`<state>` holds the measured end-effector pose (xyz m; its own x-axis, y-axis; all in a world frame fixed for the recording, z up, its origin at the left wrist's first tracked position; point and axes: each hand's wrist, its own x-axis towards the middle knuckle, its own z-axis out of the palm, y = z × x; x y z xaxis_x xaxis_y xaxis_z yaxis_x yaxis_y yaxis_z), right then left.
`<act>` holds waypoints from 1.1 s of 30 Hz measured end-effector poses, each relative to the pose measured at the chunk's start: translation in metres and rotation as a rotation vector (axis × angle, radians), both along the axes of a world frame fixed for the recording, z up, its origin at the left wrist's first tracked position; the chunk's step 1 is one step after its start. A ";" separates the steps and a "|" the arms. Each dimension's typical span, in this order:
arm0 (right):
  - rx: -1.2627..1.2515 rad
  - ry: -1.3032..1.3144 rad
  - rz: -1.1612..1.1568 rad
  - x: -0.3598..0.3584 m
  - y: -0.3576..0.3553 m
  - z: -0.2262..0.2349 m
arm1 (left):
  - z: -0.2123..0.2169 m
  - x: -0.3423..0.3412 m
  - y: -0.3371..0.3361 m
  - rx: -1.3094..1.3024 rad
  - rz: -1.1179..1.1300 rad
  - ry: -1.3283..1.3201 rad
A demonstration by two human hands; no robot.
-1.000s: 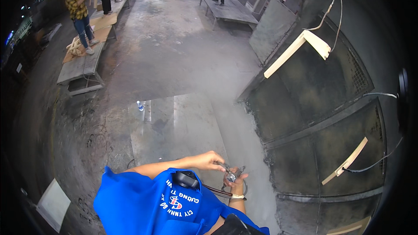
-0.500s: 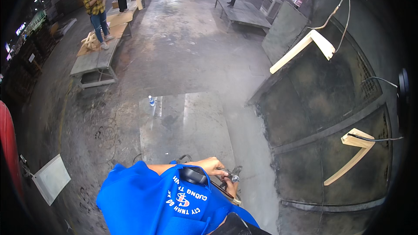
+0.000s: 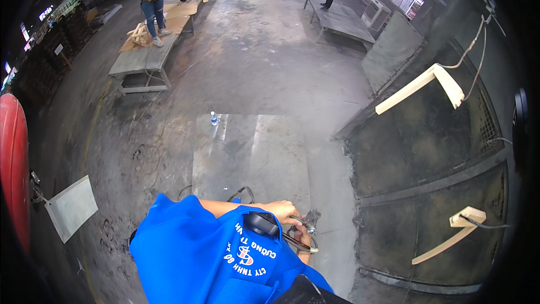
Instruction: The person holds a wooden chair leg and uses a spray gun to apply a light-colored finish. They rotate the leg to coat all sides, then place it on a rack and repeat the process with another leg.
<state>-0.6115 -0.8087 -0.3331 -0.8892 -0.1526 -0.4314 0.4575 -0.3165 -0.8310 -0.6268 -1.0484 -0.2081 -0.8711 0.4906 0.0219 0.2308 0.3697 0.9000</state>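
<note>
Both my hands meet in front of my blue shirt, at the metal spray gun (image 3: 311, 223). My left hand (image 3: 283, 211) comes across from the left, its fingers closed at the top of the gun. Below it, my right hand (image 3: 304, 238) is wrapped round the gun's lower part, partly hidden by my left hand. A hose (image 3: 297, 242) loops beside the right hand. To the right hangs an L-shaped pale wooden piece (image 3: 421, 87) on a wire. Another wooden piece (image 3: 450, 242), curved, hangs nearer, apart from my hands.
A metal plate (image 3: 253, 157) lies on the floor ahead, with a water bottle (image 3: 214, 118) on it. Dark panels (image 3: 422, 152) line the right side. A low bench (image 3: 135, 65) carries people and wood at the far left; another bench (image 3: 340, 21) stands far right. A red object (image 3: 14, 169) edges the left.
The view has shifted, so the floor and benches sit further right. The nearer hanging wooden piece has turned. Both hands stay closed at the spray gun.
</note>
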 end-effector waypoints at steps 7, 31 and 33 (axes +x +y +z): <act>0.053 -0.014 0.046 -0.009 -0.029 -0.001 | -0.009 -0.011 -0.023 -0.059 -0.102 -0.004; 0.243 0.010 0.154 -0.036 -0.054 -0.015 | -0.016 -0.028 -0.037 -0.139 -0.253 -0.043; 0.253 0.007 0.157 -0.036 -0.055 -0.015 | -0.023 -0.031 -0.040 -0.135 -0.237 -0.033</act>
